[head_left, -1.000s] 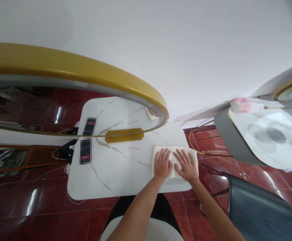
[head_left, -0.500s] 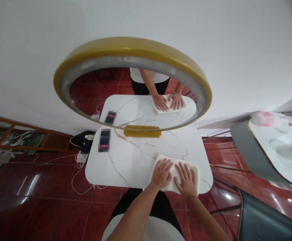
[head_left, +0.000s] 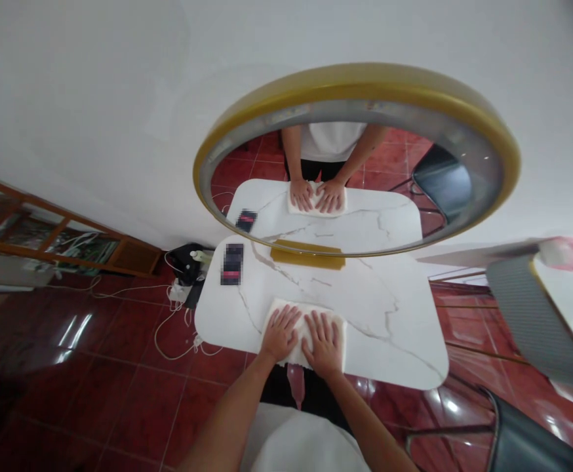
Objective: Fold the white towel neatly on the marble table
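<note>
A folded white cloth (head_left: 301,329) lies flat at the near edge of the white marble-patterned table (head_left: 365,295), left of its middle. My left hand (head_left: 279,333) presses palm-down on the cloth's left part, fingers stretched out. Beside it, my right hand (head_left: 324,342) rests flat on the right part with its fingers spread. Neither hand grips the cloth. Both hands and the cloth show again in the round mirror (head_left: 335,167).
The gold-rimmed mirror rises from a gold base (head_left: 309,254) at the table's back. A blurred-out dark phone-like object (head_left: 232,264) lies at the left. Cables (head_left: 161,334) trail on the red floor. A black chair (head_left: 532,426) and another table (head_left: 562,308) stand right.
Both hands have slid the cloth leftward across the table, from near its right end to left of the middle. The camera view has also shifted, so the mirror appears further right.
</note>
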A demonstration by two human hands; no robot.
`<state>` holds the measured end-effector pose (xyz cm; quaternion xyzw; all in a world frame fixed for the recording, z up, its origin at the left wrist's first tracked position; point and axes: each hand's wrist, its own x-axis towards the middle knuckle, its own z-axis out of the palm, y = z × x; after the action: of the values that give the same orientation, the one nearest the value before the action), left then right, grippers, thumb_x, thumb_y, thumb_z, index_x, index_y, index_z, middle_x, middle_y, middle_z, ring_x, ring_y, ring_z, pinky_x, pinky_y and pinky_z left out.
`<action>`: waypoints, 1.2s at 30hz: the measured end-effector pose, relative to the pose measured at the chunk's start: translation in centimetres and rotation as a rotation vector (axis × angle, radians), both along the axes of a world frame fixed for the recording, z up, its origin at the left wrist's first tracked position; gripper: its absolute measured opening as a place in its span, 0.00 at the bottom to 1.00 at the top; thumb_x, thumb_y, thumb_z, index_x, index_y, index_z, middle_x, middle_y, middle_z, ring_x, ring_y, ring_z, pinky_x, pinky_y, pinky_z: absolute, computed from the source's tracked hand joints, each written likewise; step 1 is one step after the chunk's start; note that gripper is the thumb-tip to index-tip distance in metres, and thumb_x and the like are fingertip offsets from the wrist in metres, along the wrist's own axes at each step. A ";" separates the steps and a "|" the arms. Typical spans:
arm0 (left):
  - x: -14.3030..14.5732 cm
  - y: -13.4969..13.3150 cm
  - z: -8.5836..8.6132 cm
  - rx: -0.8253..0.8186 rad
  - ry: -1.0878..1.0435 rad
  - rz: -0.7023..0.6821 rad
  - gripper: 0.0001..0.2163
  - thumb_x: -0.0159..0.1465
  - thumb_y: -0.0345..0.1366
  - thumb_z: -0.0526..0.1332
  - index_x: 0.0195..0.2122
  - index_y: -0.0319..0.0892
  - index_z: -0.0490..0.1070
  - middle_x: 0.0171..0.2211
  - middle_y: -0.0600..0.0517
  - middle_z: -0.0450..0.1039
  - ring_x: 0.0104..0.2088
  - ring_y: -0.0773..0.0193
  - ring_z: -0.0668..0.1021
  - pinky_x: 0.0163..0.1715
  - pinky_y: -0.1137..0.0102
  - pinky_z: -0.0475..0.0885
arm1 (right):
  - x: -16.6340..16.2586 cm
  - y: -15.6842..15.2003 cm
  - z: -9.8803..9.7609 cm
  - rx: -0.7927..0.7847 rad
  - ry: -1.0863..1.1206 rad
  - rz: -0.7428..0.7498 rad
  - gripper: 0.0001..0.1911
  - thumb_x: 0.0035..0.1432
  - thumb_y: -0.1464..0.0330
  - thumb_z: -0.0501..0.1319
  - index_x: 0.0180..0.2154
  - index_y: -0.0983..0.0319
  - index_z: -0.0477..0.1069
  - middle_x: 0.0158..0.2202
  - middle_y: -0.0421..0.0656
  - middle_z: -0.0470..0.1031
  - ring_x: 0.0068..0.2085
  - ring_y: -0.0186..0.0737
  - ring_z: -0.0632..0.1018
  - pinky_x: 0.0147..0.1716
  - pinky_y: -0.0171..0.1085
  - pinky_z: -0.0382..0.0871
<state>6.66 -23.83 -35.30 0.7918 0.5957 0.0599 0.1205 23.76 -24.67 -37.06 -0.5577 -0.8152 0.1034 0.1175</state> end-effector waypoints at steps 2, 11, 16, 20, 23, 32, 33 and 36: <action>-0.7 -0.1 0.0 -0.007 0.004 0.006 0.27 0.63 0.34 0.51 0.64 0.51 0.50 0.64 0.57 0.54 0.64 0.63 0.55 0.63 0.60 0.50 | -0.5 0.2 0.0 0.001 -0.018 0.023 0.37 0.60 0.63 0.51 0.66 0.54 0.34 0.66 0.41 0.47 0.66 0.51 0.50 0.61 0.57 0.42; -1.7 1.4 -0.8 0.011 -0.044 -0.039 0.28 0.62 0.35 0.52 0.64 0.49 0.50 0.64 0.56 0.53 0.65 0.60 0.55 0.63 0.58 0.50 | -0.2 1.9 -0.4 -0.003 -0.075 0.082 0.37 0.60 0.58 0.53 0.66 0.55 0.40 0.66 0.42 0.47 0.66 0.51 0.50 0.62 0.55 0.40; -2.1 3.8 -1.0 0.026 -0.066 -0.049 0.27 0.63 0.36 0.50 0.65 0.49 0.49 0.65 0.56 0.51 0.65 0.60 0.53 0.63 0.58 0.50 | -0.2 4.2 -0.6 -0.006 -0.077 0.092 0.35 0.60 0.56 0.52 0.65 0.54 0.44 0.66 0.41 0.47 0.66 0.50 0.50 0.62 0.54 0.39; -2.2 5.8 -0.9 0.036 -0.080 -0.054 0.27 0.64 0.38 0.51 0.65 0.49 0.49 0.65 0.55 0.51 0.65 0.59 0.54 0.63 0.57 0.50 | -0.4 6.2 -0.7 -0.015 -0.087 0.073 0.35 0.60 0.53 0.52 0.65 0.54 0.44 0.66 0.41 0.47 0.66 0.50 0.50 0.62 0.54 0.39; -2.0 7.2 -1.0 0.047 -0.086 -0.036 0.27 0.63 0.37 0.51 0.64 0.49 0.50 0.65 0.55 0.52 0.65 0.59 0.54 0.63 0.57 0.50 | -0.5 7.6 -0.7 -0.024 -0.090 0.058 0.36 0.59 0.51 0.52 0.65 0.54 0.45 0.66 0.41 0.47 0.66 0.50 0.50 0.62 0.53 0.39; -1.6 10.8 -1.7 0.057 -0.112 -0.002 0.27 0.62 0.35 0.52 0.63 0.49 0.53 0.64 0.55 0.54 0.64 0.59 0.55 0.63 0.56 0.49 | -0.6 11.5 -0.4 -0.027 -0.076 0.053 0.35 0.60 0.52 0.52 0.65 0.53 0.46 0.66 0.40 0.47 0.66 0.48 0.49 0.63 0.53 0.38; -1.7 11.2 -1.7 0.058 -0.114 -0.002 0.27 0.62 0.35 0.52 0.63 0.49 0.53 0.64 0.56 0.54 0.64 0.59 0.55 0.63 0.56 0.49 | -0.6 11.9 -0.4 -0.026 -0.073 0.053 0.35 0.60 0.52 0.52 0.65 0.53 0.46 0.66 0.40 0.47 0.66 0.48 0.49 0.63 0.52 0.38; -1.7 11.8 -1.7 0.060 -0.116 -0.001 0.27 0.62 0.36 0.53 0.63 0.50 0.53 0.64 0.56 0.54 0.64 0.60 0.55 0.63 0.56 0.50 | -0.6 12.4 -0.4 -0.022 -0.069 0.051 0.35 0.60 0.53 0.52 0.65 0.53 0.46 0.66 0.40 0.47 0.66 0.47 0.49 0.63 0.52 0.38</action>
<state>4.95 -12.02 -37.03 0.7905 0.5854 0.1236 0.1310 23.19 -12.22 -37.45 -0.5413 -0.8314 0.0962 0.0807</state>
